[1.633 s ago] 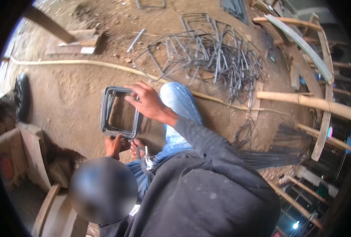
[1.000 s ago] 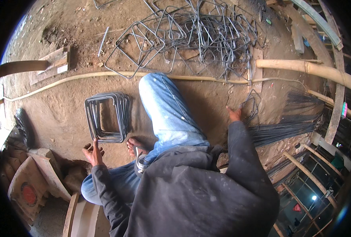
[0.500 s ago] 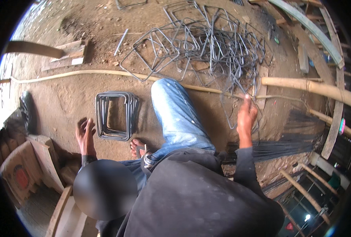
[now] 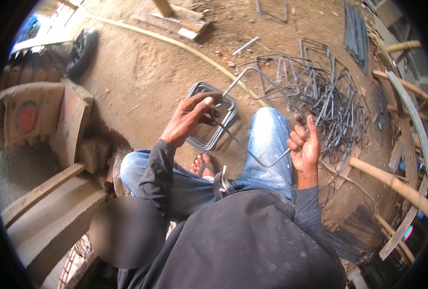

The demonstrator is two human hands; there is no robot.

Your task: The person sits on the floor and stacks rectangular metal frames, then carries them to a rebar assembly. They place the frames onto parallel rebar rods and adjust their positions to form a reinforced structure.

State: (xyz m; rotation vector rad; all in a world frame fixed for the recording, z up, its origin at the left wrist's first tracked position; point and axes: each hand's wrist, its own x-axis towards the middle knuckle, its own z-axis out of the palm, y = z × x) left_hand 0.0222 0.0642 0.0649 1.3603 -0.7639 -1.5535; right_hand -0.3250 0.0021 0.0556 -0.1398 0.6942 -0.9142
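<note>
A square stirrup (image 4: 268,166) of bent steel rod spans between my two hands, tilted above my knee. My left hand (image 4: 187,115) pinches its left side between thumb and fingers. On the opposite side, the curled fingers of my right hand (image 4: 304,149) close round the rod, partly hiding it. Below and beyond my left hand, a neat stack of similar stirrups (image 4: 222,131) lies on the dirt floor, partly covered by that hand. To the right, past my knee, spreads a tangled pile of loose stirrups (image 4: 337,108).
A bamboo pole (image 4: 392,185) juts in from the right. A long thin pole (image 4: 175,44) crosses the ground ahead. Wooden boards (image 4: 74,115) and a concrete ledge (image 4: 55,216) stand at my left. A single stirrup (image 4: 286,12) lies far off.
My right hand has come from the pile with a stirrup. My left hand, empty before, has moved right and taken its other side above the stack. The view has turned left.
</note>
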